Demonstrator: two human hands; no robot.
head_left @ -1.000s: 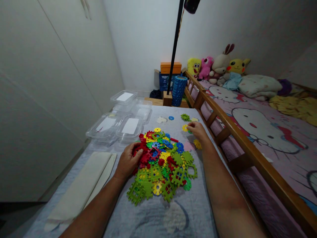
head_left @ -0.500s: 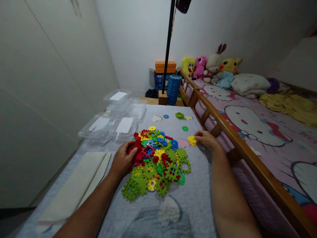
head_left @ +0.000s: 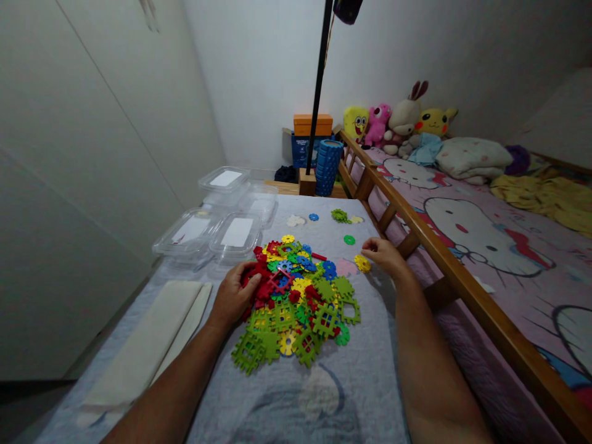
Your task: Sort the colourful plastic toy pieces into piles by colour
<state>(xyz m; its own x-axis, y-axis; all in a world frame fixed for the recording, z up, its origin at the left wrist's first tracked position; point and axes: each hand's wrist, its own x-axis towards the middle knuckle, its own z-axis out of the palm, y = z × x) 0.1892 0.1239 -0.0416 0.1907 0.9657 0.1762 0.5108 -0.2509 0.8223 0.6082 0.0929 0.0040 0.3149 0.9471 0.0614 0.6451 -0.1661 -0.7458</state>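
Note:
A heap of flat plastic building pieces [head_left: 300, 308] in green, red, yellow and blue lies on a grey quilted surface [head_left: 296, 401]. My left hand [head_left: 234, 296] rests on the heap's left edge, fingers curled over red pieces. My right hand [head_left: 383, 254] sits to the right of the heap, fingers pinched together beside a small stack of yellow round pieces [head_left: 362, 263]. A lone green round piece [head_left: 349, 240] lies just beyond it. Farther back are a green cluster [head_left: 340, 215], a blue round piece [head_left: 314, 217] and a white piece [head_left: 296, 220].
Several clear plastic lidded boxes [head_left: 217, 231] stand at the back left. A folded cream cloth [head_left: 152, 345] lies at the left. A wooden bed rail [head_left: 444, 271] runs along the right, with plush toys [head_left: 398, 120] behind. A black pole [head_left: 319, 86] rises at the back.
My right hand drew back from the far green and yellow pieces to the yellow stack near the heap, leaving a green round piece behind. My left hand stayed on the heap.

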